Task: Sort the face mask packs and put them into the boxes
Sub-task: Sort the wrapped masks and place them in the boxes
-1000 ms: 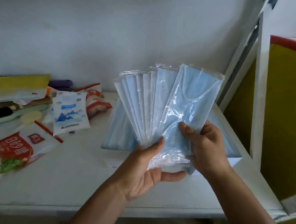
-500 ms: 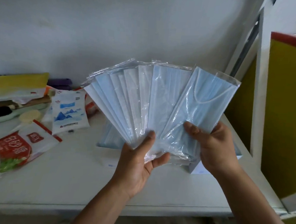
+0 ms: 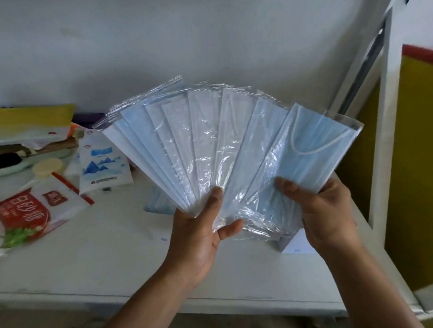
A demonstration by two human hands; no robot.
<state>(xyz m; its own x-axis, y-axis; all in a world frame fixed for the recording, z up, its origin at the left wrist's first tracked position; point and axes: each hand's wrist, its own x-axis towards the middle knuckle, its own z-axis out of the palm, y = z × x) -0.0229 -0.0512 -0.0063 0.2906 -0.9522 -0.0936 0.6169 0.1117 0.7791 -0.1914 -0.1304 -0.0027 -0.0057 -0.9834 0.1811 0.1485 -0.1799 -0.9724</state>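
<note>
Several light-blue face mask packs [image 3: 211,148] in clear plastic sleeves are spread like a fan above the white table [image 3: 108,263]. My left hand [image 3: 201,236] grips the fan's lower ends, thumb on the front. My right hand [image 3: 326,213] pinches the rightmost pack [image 3: 315,149], whose white ear loop shows through the plastic. Behind the fan, a white box [image 3: 295,244] lies on the table, mostly hidden, with more blue masks [image 3: 157,206] showing at its left end.
Food packets lie at the left: a red and white one [image 3: 35,208] and a white one with blue mountains [image 3: 104,164]. A cluttered pile [image 3: 27,129] sits at the far left. A yellow panel [image 3: 420,163] and a white frame [image 3: 380,123] stand at the right.
The fan of packs has spread wider to the left and right and risen a little. My right hand has drawn the rightmost pack further right.
</note>
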